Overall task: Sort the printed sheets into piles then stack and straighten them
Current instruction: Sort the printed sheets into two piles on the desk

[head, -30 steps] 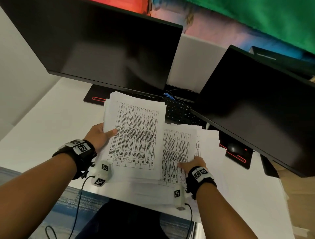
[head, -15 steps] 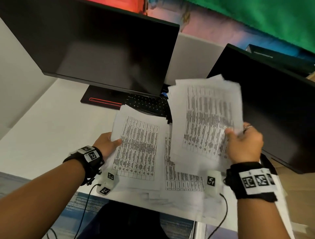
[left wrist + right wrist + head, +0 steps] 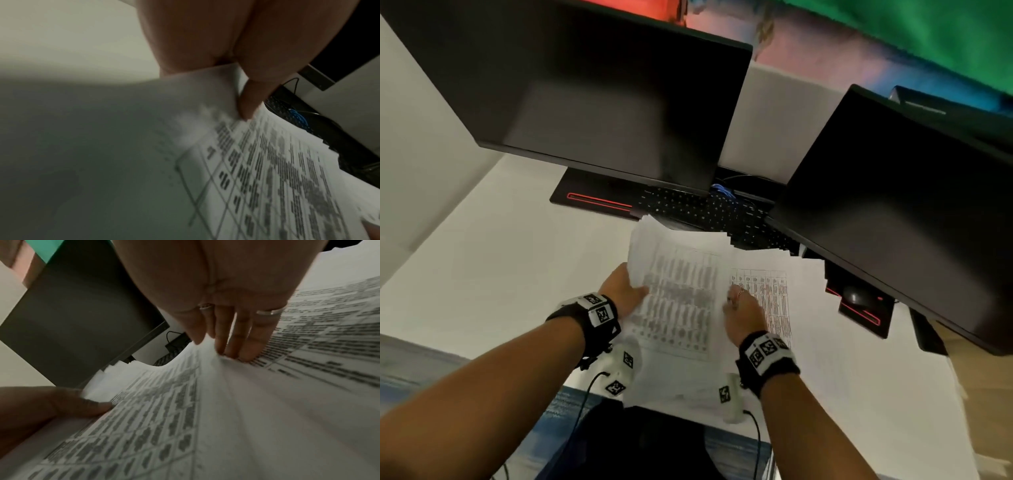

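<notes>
Left hand [image 3: 624, 295] grips the left edge of the printed sheets [image 3: 681, 301], thumb on top and fingers beneath. Right hand [image 3: 743, 313] lies flat with straight fingers [image 3: 244, 344] pressing the stack's right edge, beside a second printed pile [image 3: 774, 298] just to its right. Beyond both hands sit a keyboard [image 3: 698, 209] and two dark monitors [image 3: 599, 102] on the white desk [image 3: 500, 267].

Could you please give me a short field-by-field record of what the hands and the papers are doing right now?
left hand: grips the left edge of the left pile, thumb on top
right hand: straight fingers pressing on the sheets
right pile: lies beside the left pile, partly under it
surface: white desk
behind: keyboard, two dark monitors
</notes>
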Demonstrator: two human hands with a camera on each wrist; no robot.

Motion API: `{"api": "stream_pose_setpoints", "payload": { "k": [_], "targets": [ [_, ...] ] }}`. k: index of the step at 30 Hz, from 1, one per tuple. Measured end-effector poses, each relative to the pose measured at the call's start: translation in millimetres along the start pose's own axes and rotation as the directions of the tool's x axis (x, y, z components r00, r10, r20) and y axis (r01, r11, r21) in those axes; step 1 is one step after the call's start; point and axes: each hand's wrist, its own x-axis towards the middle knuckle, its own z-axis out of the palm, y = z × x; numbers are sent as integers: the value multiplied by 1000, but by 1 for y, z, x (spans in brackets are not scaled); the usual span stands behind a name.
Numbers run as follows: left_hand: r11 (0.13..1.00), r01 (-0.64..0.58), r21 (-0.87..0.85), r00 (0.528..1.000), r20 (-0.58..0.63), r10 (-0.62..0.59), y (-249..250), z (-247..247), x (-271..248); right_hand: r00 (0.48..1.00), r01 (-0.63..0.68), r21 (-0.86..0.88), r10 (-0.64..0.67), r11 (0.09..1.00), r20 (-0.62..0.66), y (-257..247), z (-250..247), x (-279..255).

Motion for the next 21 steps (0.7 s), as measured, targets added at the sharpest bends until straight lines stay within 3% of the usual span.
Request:
{"api": "stream_pose_setpoints", "payload": {
  "k": [2,4,6,10,15,21],
  "targets": [
    [999,-10,36,999,-38,12,-3,1,0,989,-82,-86,71,993,-126,15,-13,-1],
    [1000,-9,-4,997,-71,9,-7,-3,0,932,-297,-228,230,927,-279,41,-37,0],
    [996,20,-91,997,-77,-27,-12,-11,-2,908,-384,-277,305,881,-288,63,-53,-2],
    [985,24,-173,998,-54,-34,-21,-26,-4,929,-346,-288,282,893,-240,76,-59,1],
    [954,79,-288,996,-20,-88,-33,-41,0,917,-346,-17,335,938,-217,70,-68,7],
    [958,92,-273,995,-10,-99,-33,-33,1,932,-315,77,324,946,-160,70,-73,9]
  ]
}}
